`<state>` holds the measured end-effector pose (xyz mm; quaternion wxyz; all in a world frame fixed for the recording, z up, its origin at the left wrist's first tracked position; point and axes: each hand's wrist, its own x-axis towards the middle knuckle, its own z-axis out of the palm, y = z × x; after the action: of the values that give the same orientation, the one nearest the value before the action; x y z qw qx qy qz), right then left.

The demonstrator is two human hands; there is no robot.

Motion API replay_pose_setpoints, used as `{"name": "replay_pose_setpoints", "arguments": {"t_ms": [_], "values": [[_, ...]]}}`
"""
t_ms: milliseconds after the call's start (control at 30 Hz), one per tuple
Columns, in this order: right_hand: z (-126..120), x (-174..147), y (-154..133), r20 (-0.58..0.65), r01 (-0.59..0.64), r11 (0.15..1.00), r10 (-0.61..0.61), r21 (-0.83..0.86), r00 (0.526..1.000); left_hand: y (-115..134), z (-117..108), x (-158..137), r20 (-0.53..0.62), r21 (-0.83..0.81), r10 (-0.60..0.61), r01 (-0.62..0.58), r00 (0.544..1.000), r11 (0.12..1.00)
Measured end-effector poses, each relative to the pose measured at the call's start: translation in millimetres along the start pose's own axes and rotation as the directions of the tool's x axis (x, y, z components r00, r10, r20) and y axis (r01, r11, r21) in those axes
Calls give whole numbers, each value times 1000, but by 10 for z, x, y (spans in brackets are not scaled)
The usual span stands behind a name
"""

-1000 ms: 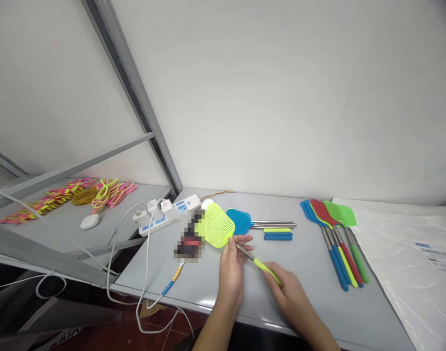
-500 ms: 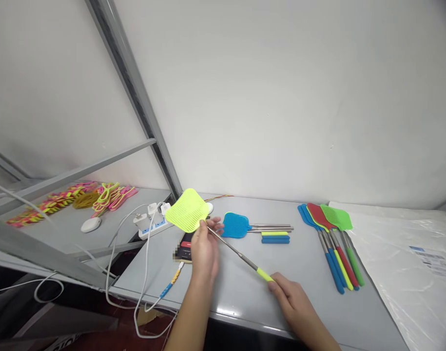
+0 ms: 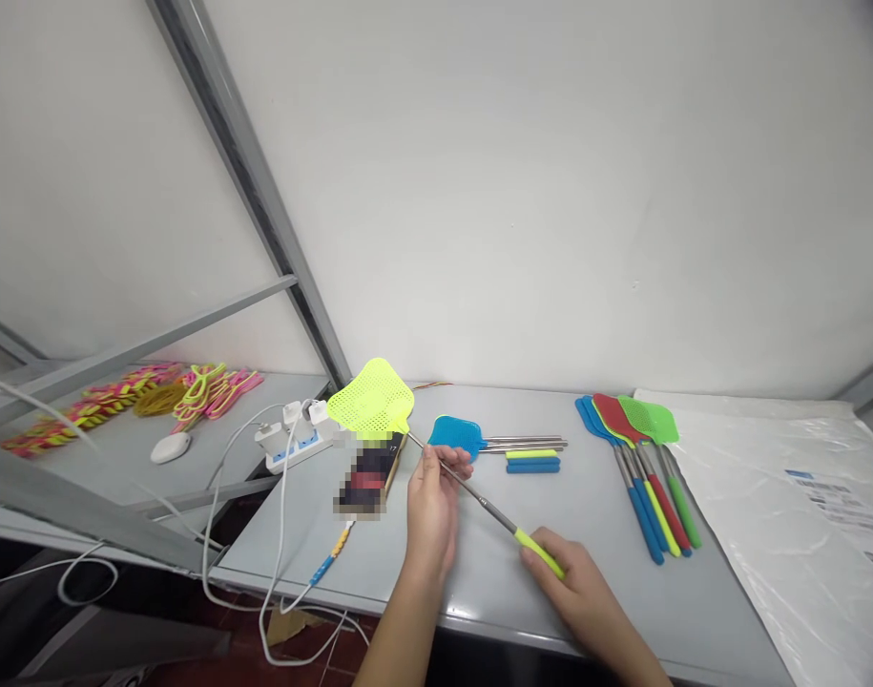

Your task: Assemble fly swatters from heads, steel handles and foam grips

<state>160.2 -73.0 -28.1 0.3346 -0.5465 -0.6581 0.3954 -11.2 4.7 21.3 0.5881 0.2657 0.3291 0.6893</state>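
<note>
A yellow fly swatter (image 3: 371,396) with a metal rod is held above the table, its head up and to the left. My left hand (image 3: 434,496) is closed on the rod a little below the head, thumb on top. Around the yellow grip at the lower end, my right hand (image 3: 569,572) is closed. Behind my left hand lie blue swatter heads (image 3: 456,437) with several metal rods (image 3: 526,444). Beside the rods sit one yellow and two blue loose grips (image 3: 532,466). Several swatters with grips on lie fanned at the right, among them a red one (image 3: 616,417).
On the grey table (image 3: 279,544), a phone (image 3: 375,477) with a charging cable lies left of my hands. A white power strip (image 3: 303,444) with plugs stands behind it. White plastic packaging (image 3: 779,496) covers the right end. A metal post (image 3: 242,181) rises at the left.
My left hand has slid down the rod, away from the swatter head. My right hand has shifted slightly right and lower on the grip, showing more yellow. The phone is less covered.
</note>
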Motion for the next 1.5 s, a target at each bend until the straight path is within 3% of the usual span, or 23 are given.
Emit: {"name": "replay_pose_setpoints", "arguments": {"t_ms": [233,367,533,600,667,833,933,1033,1300,1400,1500], "values": [[44,31,-30,33,13,999,-12,-31,999,93,1,134,48,-20,48,-48,998,999],[70,-19,-34,34,-6,993,10,-116,999,476,-32,421,-1,-84,136,-136,991,987],[35,-72,18,50,-23,994,28,-107,998,939,-12,697,-56,-147,210,-217,976,965],[8,-69,54,35,-19,996,22,-82,999,888,39,675,-46,-132,219,-223,975,966],[-14,-59,91,7,-11,998,11,-54,1000,679,101,554,-32,-91,207,-209,978,974],[-24,-45,134,-23,-1,1000,1,-12,1000,-56,216,43,81,52,10,-15,997,999],[-20,-52,122,-10,-12,1000,12,-1,1000,-260,224,-106,99,50,-36,31,994,998],[-18,-67,113,16,-24,999,25,-40,1000,-181,200,-4,122,75,-20,11,992,997],[-153,-196,191,44,-51,990,57,-128,997,518,175,625,10,-124,144,-142,989,982],[-280,-187,224,13,-36,992,38,-117,999,430,225,567,9,-112,166,-164,986,980],[-375,-139,250,-20,-29,994,27,-107,999,146,297,357,77,2,86,-86,993,996]]}}
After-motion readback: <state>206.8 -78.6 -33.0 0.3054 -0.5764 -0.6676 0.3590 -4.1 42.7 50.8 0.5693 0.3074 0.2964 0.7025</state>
